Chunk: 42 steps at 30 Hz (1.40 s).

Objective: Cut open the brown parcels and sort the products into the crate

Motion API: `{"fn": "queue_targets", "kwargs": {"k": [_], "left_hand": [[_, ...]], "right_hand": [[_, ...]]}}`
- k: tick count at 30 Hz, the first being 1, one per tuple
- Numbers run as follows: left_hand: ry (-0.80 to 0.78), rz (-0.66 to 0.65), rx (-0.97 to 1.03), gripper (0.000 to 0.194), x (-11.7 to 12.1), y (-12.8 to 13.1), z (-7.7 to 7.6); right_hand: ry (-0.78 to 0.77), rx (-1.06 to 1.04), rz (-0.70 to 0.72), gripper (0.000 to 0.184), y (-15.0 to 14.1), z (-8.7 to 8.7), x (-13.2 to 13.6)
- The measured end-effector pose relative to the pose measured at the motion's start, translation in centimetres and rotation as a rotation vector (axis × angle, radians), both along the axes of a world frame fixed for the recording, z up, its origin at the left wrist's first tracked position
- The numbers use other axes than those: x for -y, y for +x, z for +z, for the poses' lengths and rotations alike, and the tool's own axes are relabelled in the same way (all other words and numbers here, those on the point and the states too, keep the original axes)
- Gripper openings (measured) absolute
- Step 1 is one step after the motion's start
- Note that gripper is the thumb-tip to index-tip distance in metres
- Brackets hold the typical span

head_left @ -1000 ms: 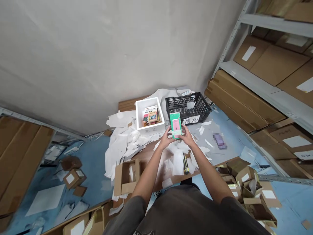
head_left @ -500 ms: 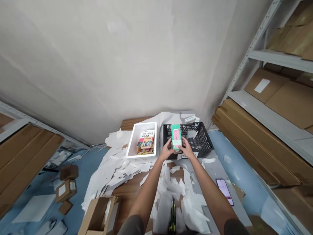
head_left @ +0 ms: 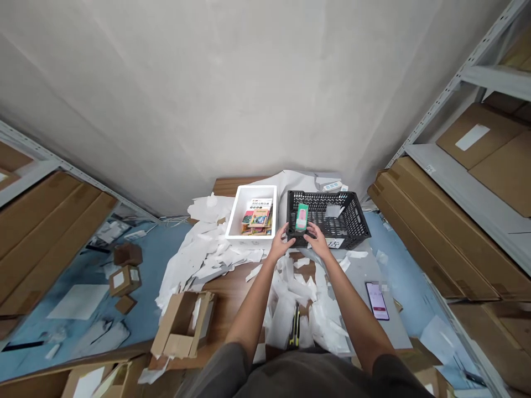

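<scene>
A green box with a pink panel [head_left: 302,216] lies in the left part of a black plastic crate [head_left: 357,221]. My left hand [head_left: 282,242] is at the crate's front left corner, fingers spread and apart from the box. To the right, my right hand [head_left: 317,241] is over the front rim, its fingers stretched out close to the box's lower right edge. Neither hand is wrapped round anything. A white foam bin [head_left: 231,228] beside the crate holds several books [head_left: 259,215].
Torn white paper [head_left: 286,282] is strewn over the wooden table [head_left: 232,293]. A yellow and black cutter [head_left: 294,329] lies near my body, with a phone [head_left: 377,301] at right. An open cardboard box [head_left: 182,326] stands front left. Shelves [head_left: 431,160] with cartons flank both sides.
Both hands have let go of the green and pink box and drawn apart toward the crate's front rim. The box now sits lower, inside the crate. The view has shifted.
</scene>
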State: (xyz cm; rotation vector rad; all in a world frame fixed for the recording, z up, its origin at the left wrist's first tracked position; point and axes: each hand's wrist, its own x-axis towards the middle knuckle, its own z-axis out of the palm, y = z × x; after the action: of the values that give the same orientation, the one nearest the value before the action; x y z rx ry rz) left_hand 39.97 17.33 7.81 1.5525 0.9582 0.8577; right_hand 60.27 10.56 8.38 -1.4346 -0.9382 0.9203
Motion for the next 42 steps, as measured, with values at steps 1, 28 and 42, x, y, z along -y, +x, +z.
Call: {"fn": "queue_targets", "kwargs": {"k": [1,28,42], "left_hand": [[0.002,0.004,0.013,0.083,0.6,-0.9,-0.1],[-0.056,0.064,-0.717,0.070,20.2,-52.7,-7.3],[-0.147,0.083,-0.800,0.020,24.6,-53.0,-12.6]], "right_hand": [[0.011,0.012,0.006,0.078,-1.1,0.2,0.5],[-0.090,0.410,0.615,0.049,-51.5,-5.8,10.5],[-0.414,0.768,0.738,0.020,-51.1,-9.9,19.7]]}}
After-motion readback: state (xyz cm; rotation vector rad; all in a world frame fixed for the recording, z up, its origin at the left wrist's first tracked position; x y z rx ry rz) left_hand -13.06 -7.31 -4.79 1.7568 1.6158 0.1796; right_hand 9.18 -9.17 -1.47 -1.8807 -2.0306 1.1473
